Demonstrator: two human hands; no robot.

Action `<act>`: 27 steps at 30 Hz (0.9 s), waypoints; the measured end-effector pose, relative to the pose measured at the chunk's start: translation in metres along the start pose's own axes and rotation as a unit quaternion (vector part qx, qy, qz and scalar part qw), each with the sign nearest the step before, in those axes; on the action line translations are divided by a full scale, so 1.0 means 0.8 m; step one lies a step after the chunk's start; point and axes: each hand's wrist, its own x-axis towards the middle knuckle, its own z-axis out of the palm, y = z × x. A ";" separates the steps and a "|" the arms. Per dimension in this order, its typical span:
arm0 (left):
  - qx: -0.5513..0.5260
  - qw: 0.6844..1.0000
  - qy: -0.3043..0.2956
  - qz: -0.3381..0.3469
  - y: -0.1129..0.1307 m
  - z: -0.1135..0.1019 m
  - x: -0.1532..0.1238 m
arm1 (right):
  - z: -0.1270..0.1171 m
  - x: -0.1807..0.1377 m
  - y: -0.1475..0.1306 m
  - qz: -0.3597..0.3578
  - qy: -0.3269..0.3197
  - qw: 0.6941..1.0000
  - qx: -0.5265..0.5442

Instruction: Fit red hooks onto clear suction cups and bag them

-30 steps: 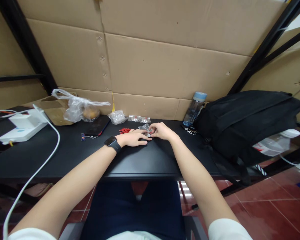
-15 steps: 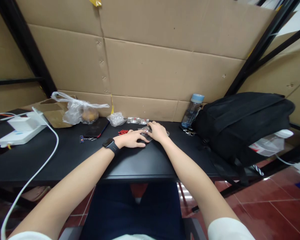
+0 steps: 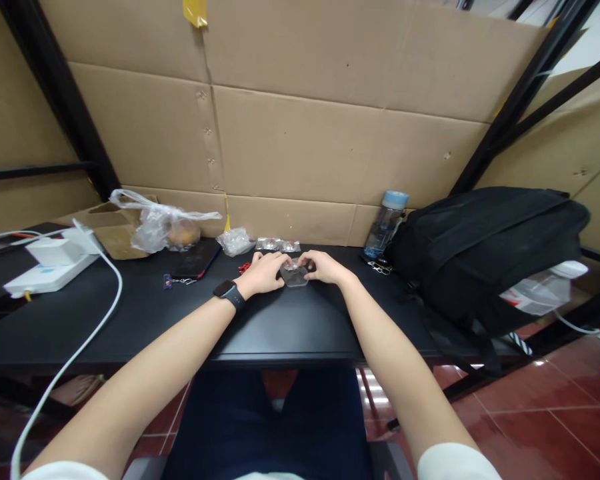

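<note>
A small clear plastic box (image 3: 295, 277) lies on the black table between my two hands. My left hand (image 3: 266, 273), with a dark watch on its wrist, is closed on the box's left side, fingertips at its back edge. Curled in from the other side, my right hand (image 3: 325, 268) grips the box's right edge between thumb and fingers. Something small and shiny shows at the back of the box, too small to name. Partly hidden behind my left hand is a red item (image 3: 244, 268). Small clear packets (image 3: 279, 245) lie just beyond the hands.
A crumpled clear bag (image 3: 235, 241) and a dark tablet-like device (image 3: 196, 259) lie to the left. Farther left are a tied plastic bag (image 3: 150, 230), a cardboard box (image 3: 114, 233) and a white power strip (image 3: 53, 273). A water bottle (image 3: 383, 230) and black backpack (image 3: 485, 247) stand right.
My hands have moved apart, the left a little left and the right a little right, so the clear plastic box shows between them. The view has shifted slightly.
</note>
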 end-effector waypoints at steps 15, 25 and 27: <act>-0.010 0.999 0.022 -0.043 0.001 0.001 0.004 | -0.003 0.000 -0.002 0.047 0.035 0.997 0.057; -0.067 0.993 0.022 -0.098 0.008 0.006 0.006 | 0.011 0.000 0.001 0.111 0.043 0.991 0.054; -0.060 0.993 0.016 -0.097 0.012 0.007 0.004 | 0.008 0.000 -0.003 0.086 0.048 0.995 0.010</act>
